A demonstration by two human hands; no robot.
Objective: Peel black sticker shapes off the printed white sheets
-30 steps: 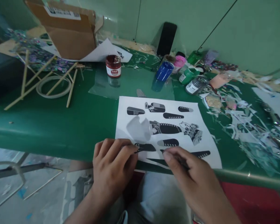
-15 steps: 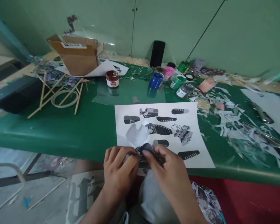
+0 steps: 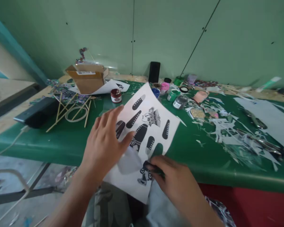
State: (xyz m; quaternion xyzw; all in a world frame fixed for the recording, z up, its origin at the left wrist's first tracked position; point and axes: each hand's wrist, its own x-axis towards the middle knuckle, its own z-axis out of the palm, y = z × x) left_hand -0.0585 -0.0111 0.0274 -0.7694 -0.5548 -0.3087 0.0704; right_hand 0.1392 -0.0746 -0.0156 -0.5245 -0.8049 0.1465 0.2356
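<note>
A white sheet [image 3: 153,132] printed with several black figure parts lies turned at an angle, its near end hanging over the front edge of the green table [image 3: 49,142]. My left hand [image 3: 104,145] rests flat on the sheet's left side with fingers spread. My right hand [image 3: 172,179] pinches a small black cut piece [image 3: 148,166] at the sheet's near end. A pale translucent flap [image 3: 129,162] lies between the two hands.
Paint jars [image 3: 115,95] [image 3: 180,101] and a black phone [image 3: 154,72] stand at the back. A cardboard box [image 3: 87,78], wooden sticks with a ring [image 3: 77,113] and a black device [image 3: 36,112] sit left. Paper scraps [image 3: 229,132] cover the right.
The sheet has been turned and pulled toward me over the table edge. My left hand left the pinch and now lies flat on it. The view has tilted up.
</note>
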